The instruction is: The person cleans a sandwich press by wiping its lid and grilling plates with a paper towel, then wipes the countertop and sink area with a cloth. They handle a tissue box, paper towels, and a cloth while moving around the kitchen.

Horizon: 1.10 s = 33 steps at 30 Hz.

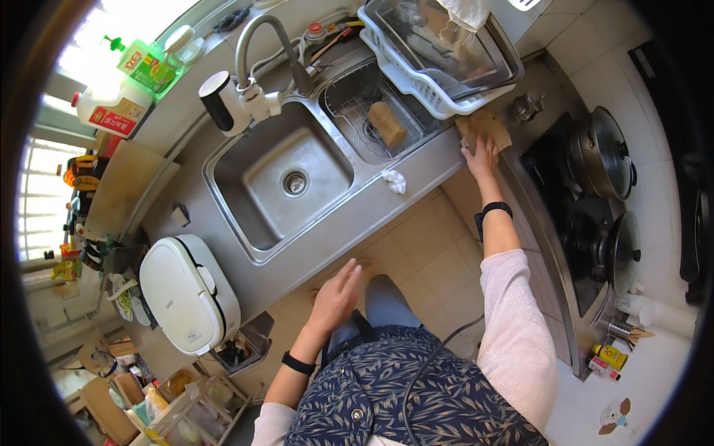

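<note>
My right hand (483, 159) reaches to the counter corner, and its fingers rest on a brown cloth (484, 128). Whether the fingers pinch the cloth cannot be made out. My left hand (336, 298) hovers in front of the counter edge, fingers extended and holding nothing. Between the hands, a crumpled white tissue (395, 182) lies on the counter's front strip. The steel double sink has a bare large basin (268, 161) and a smaller basin (348, 92) with a wire rack, where a tan loofah-like roll (387, 124) and a dark scouring pad (370, 96) sit.
A faucet with a white heater unit (228, 103) overhangs the large basin. A white plastic basket (413, 83) holding a lidded container stands behind my right hand. To the right is a cooktop with a lidded pot (599, 153); a white lidded appliance (181, 295) stands left.
</note>
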### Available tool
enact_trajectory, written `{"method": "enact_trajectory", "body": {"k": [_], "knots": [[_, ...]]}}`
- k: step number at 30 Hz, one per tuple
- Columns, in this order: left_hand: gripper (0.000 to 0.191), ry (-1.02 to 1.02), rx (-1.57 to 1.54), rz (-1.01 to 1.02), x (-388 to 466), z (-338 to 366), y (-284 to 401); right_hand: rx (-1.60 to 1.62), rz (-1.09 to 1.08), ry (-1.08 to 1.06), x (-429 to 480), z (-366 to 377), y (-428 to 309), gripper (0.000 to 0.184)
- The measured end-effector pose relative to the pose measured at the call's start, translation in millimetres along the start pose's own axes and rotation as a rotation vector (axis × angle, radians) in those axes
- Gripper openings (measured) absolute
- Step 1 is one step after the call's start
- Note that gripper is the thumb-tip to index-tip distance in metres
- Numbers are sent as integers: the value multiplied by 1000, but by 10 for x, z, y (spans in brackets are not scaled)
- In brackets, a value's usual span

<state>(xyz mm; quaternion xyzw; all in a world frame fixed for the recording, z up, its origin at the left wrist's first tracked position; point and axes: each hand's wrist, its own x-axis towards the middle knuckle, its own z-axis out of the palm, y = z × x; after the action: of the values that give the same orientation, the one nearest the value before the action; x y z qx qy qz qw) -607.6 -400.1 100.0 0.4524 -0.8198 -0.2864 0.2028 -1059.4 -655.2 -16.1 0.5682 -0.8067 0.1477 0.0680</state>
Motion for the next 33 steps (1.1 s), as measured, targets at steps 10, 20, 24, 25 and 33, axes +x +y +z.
{"method": "enact_trajectory", "body": {"k": [10,20,24,25,33], "knots": [[58,-84,-36,73,467,107,223,640,75,-30,-212,-471,236,26],[73,269,-118,-79,162,-435,411,1807,-215,-267,-391,-3122,-1552,45],[73,488,-175,-226,-133,-593,388,1360,-473,-563,-262,-2961,-2555,27],[73,544,-159,-245,-221,-627,377,1296,-536,-573,-375,-2863,-2762,26],[79,868,-84,-318,-709,-871,258,1737,-438,-1013,-1111,-2735,-3883,25]]}}
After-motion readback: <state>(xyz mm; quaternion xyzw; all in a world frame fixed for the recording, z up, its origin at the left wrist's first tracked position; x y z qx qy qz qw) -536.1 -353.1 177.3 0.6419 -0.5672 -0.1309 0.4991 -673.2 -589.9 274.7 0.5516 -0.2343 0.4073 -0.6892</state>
